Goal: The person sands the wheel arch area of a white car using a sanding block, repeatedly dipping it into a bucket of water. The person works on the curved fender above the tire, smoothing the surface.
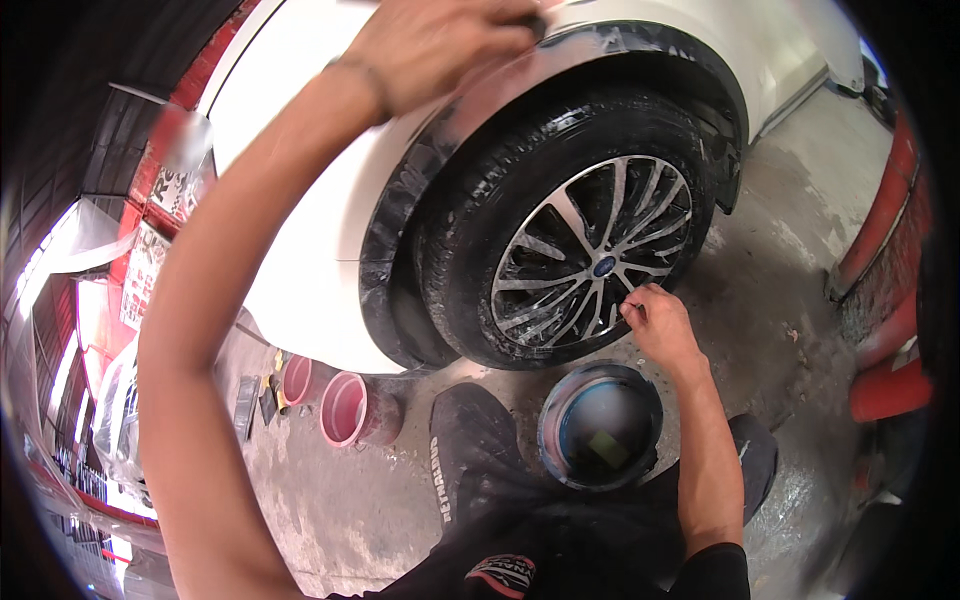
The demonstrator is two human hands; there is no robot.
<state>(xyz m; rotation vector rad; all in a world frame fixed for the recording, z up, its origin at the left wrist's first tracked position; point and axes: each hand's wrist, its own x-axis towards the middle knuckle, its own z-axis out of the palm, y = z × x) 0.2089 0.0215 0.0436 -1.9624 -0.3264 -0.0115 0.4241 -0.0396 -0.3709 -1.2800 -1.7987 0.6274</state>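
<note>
Holding a small dark object (536,26), too blurred to name, the left hand (465,45) sits above the wheel-arch trim (378,255), elbow bent; object's probably light, grip by its sides. Right hand (657,322) has fingers curled narrow at the lower edge of the alloy wheel (598,258), can't tell if holding anything; wheel's likely heavy, stiff, slick, spokes best for grip. Basin (550,430) just below it.

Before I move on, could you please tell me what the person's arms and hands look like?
The left hand and right hand are ungloved. A thin, apparently dark band circles the left wrist. Both forearms are bare; a black sleeve shows on the right arm.
</note>
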